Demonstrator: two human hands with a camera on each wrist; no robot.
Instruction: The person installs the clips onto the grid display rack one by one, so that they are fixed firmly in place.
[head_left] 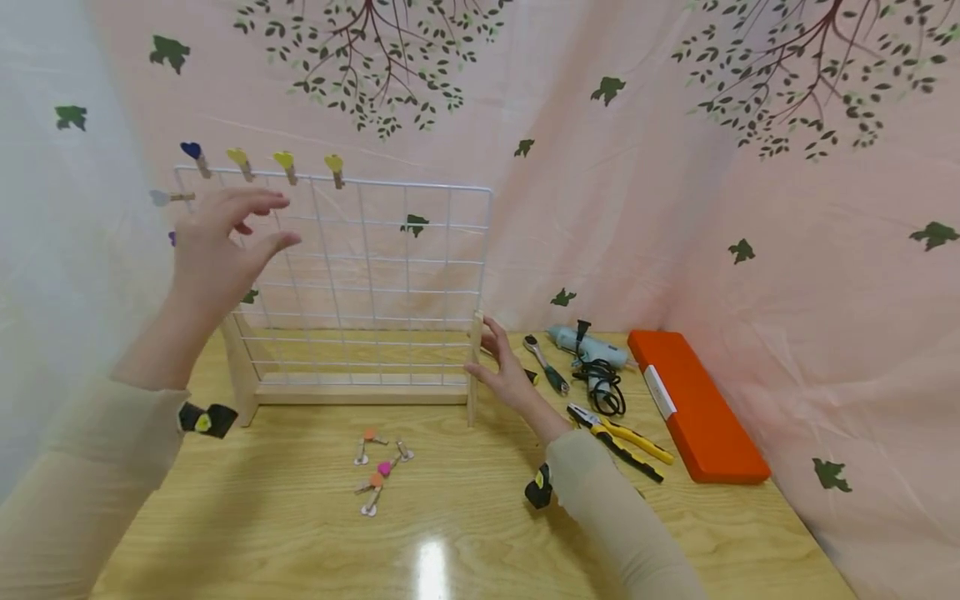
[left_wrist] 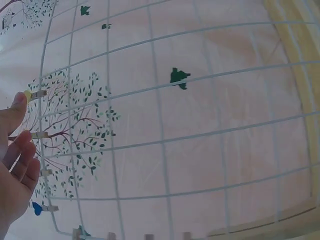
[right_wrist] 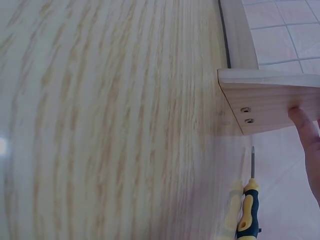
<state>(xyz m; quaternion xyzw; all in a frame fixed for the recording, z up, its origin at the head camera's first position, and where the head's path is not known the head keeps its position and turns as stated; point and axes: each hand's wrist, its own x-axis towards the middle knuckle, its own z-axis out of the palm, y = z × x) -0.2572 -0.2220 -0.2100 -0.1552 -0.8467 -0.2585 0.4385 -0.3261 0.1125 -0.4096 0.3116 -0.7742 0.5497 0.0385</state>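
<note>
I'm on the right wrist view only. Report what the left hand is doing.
Observer: The left hand is raised in front of the wire rack, with nothing visible between its thumb and fingers.
Operator: Describe the top edge of that rack.
Observer: Four heart clips stand along it: one dark blue, three yellow.
Operator: Now tell me what lies on the table in front of it.
Observer: A small group of loose clips, with pink and orange hearts among them.
</note>
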